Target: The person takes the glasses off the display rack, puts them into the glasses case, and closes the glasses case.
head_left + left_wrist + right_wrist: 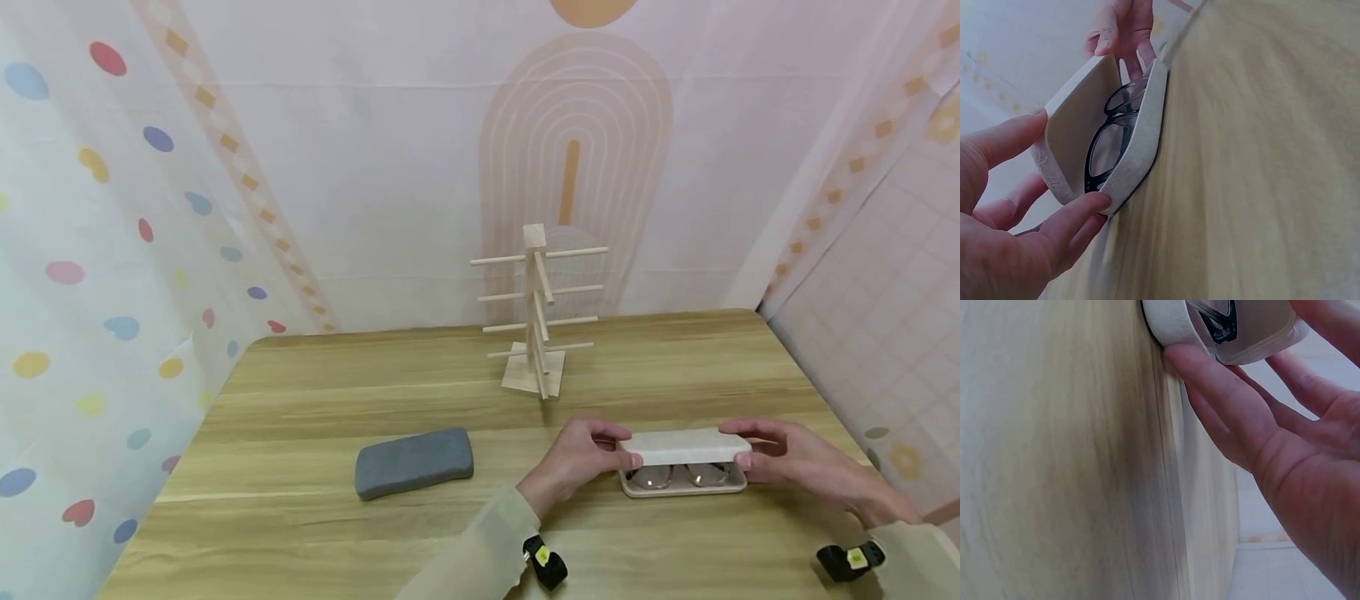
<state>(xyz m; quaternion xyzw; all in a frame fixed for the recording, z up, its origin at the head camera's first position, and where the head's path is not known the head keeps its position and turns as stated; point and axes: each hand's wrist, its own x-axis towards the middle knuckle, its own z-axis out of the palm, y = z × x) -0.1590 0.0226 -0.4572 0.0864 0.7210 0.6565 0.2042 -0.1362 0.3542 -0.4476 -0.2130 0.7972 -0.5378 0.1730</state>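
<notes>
A white glasses case (686,447) stands partly raised at its lid on the right half of the table. Inside lies a pair of dark-framed glasses (1092,156), lenses facing out through the gap. My left hand (577,458) grips the case's left end, with digits on both the lid and the base rim in the left wrist view. At the opposite end my right hand (802,462) holds the case, one fingertip at the base corner in the right wrist view. The hinge side is hidden behind the lid.
A grey-blue glasses case (415,463), closed, lies to the left on the wooden table (300,542). Behind, a wooden rack (536,308) with several thin pegs stands upright near the back edge. Patterned curtains (397,167) hang around the table.
</notes>
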